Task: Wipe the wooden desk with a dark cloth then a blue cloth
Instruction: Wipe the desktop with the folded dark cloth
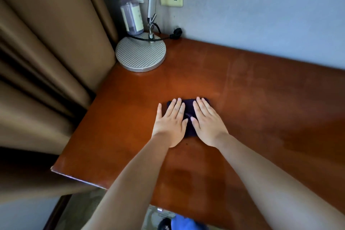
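Flat-fingered, our left hand (170,125) and right hand (206,122) press side by side on the dark cloth (188,110), mid wooden desk (261,99); lamp base (141,52) far left.

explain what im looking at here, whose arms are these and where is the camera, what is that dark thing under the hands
There is no machine here. The arms belong to a person, and the single picture comes from a wide-angle camera worn on their head, looking forward and down, so you see what they see.

The left hand and the right hand lie flat, fingers straight, side by side on a folded dark cloth. They press it onto the wooden desk rather than take it in a grip.

At the desk's far left corner stands a lamp base, round and ribbed, with a black cord running across it to a plug lying by the wall. Behind the base is a clear bottle. A brown curtain hangs on the left. Something blue shows below the desk's near edge; I cannot tell what it is.
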A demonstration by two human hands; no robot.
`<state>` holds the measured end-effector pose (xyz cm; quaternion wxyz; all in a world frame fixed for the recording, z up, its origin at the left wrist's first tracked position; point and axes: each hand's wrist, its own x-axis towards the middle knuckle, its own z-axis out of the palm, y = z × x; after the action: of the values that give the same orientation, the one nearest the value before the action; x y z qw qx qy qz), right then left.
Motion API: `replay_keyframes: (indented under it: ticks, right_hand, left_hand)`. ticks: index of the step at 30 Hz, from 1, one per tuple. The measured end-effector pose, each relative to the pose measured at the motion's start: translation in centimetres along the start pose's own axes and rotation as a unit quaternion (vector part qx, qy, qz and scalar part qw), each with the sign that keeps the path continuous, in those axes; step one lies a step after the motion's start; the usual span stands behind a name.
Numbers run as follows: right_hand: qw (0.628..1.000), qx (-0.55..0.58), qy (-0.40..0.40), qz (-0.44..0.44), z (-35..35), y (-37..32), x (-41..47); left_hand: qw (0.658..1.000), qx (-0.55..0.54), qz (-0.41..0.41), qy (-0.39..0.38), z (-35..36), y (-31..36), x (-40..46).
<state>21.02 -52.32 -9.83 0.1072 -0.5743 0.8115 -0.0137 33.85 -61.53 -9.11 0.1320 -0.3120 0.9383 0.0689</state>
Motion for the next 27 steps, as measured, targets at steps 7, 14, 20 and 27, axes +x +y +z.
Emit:
replay_keyframes:
  ticks: [7, 14, 20, 27]
  right_hand:
    - [0.998, 0.052, -0.015, -0.011, -0.2, -1.5, -5.4]
    - [0.995, -0.028, -0.042, -0.081, -1.2, -0.3, -8.3]
    - [0.993, -0.103, 0.005, -0.062, -0.8, -1.2, -6.4]
    - [0.995, -0.057, 0.01, -0.077, -2.5, -2.1, -7.4]
  left_hand:
    - [0.998, -0.02, 0.064, 0.015, 0.6, -0.3, -5.6]
    - [0.989, 0.014, 0.142, 0.044, -0.7, -2.2, -7.9]
    - [0.987, 0.054, 0.132, 0.07, -1.8, -0.8, -7.0]
    - [0.993, 0.017, 0.11, 0.031, -2.8, -1.3, -7.1]
